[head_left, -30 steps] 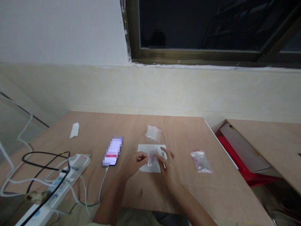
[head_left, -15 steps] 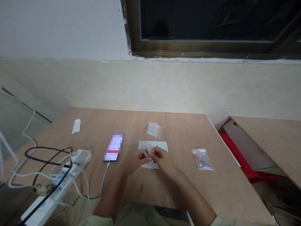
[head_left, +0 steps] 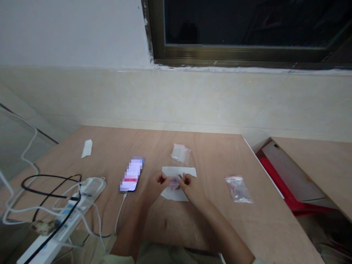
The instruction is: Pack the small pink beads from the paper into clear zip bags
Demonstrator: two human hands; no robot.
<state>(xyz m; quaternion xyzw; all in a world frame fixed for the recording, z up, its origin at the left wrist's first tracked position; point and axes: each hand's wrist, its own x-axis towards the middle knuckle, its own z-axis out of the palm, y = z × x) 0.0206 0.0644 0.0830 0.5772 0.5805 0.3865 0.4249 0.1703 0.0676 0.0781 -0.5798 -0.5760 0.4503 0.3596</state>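
Over a sheet of white paper (head_left: pixel 171 171) in the middle of the table, my left hand (head_left: pixel 156 186) and my right hand (head_left: pixel 190 185) face each other a short gap apart. A small clear plastic bag (head_left: pixel 173 182) with a pinkish tint lies between the fingertips, blurred. My left hand is closed, thumb and finger pinched at the bag's left edge. My right hand is also closed in a pinch beside the bag's right edge; a thin dark bit shows at its fingertips, too small to name.
Beyond the paper lies a clear zip bag (head_left: pixel 180 153); another zip bag (head_left: pixel 238 189) is to the right. On the left are a phone (head_left: pixel 132 174) on a white cable, a paper scrap (head_left: pixel 87 148) and a power strip (head_left: pixel 92 186) with tangled cables. A red object (head_left: pixel 286 190) sits beyond the table's right edge.
My hands were touching at the fingertips and have moved apart, left hand to the left and right hand slightly right. The pinkish plastic bag now shows between them.
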